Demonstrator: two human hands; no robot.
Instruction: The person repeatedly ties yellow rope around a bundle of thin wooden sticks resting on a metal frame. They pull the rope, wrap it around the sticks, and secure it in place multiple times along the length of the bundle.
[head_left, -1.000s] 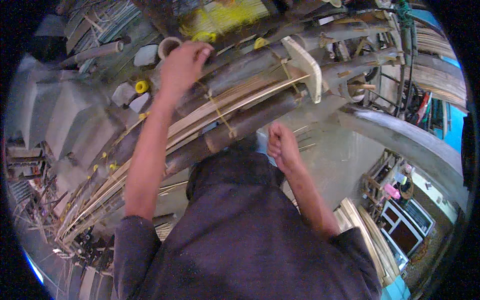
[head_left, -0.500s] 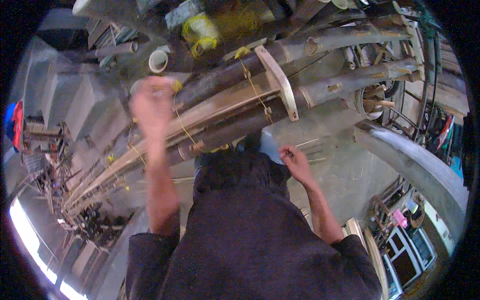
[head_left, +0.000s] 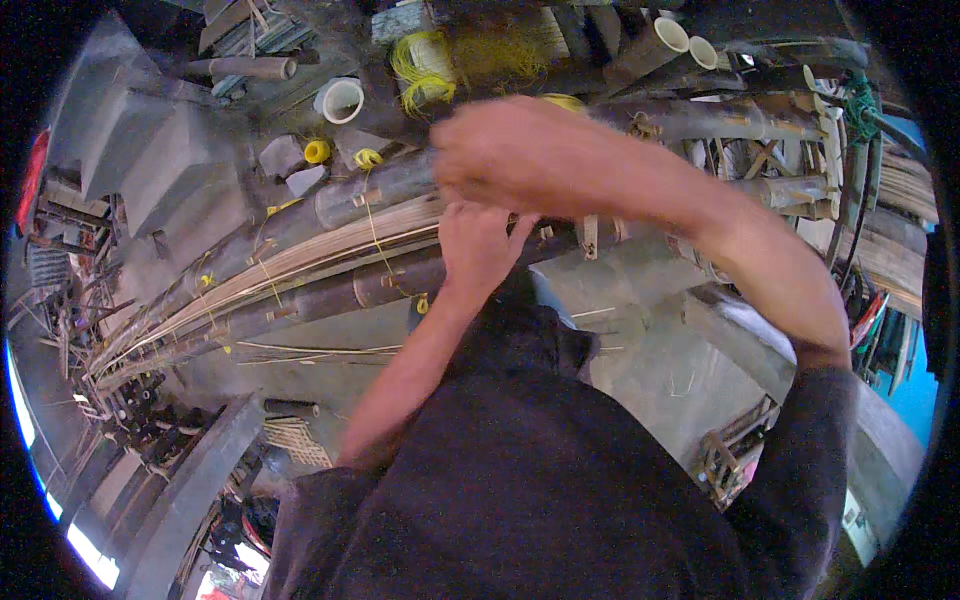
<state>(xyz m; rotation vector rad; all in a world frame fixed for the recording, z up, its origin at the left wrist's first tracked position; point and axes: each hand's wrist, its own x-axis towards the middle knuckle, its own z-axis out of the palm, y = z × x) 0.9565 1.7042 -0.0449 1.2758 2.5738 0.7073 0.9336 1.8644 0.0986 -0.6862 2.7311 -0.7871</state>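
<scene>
Two long dark bamboo poles [head_left: 390,284] run side by side across the view, with a bundle of thin pale bamboo strips [head_left: 330,243] lying between them. My left hand [head_left: 478,245] is on the right part of this bundle, fingers bent over the strips and thumb out to the side. Just above it, my right hand [head_left: 490,155] reaches across from the right, smeared by motion. Its fingers are curled, but what they hold, if anything, does not show. Yellow cord [head_left: 374,225] crosses the strips at several places. The right forearm hides part of the poles.
Beyond the poles are a white bucket [head_left: 340,101], a yellow cord spool [head_left: 317,151] and a tangle of yellow cord [head_left: 425,75]. A wooden crosspiece [head_left: 590,238] spans the poles at right. Concrete blocks [head_left: 170,150] stand at far left; loose strips [head_left: 320,352] lie on the floor.
My left hand has come down and right onto the strips. My right hand has risen from beside my lap and swung left over the poles. The view has shifted.
</scene>
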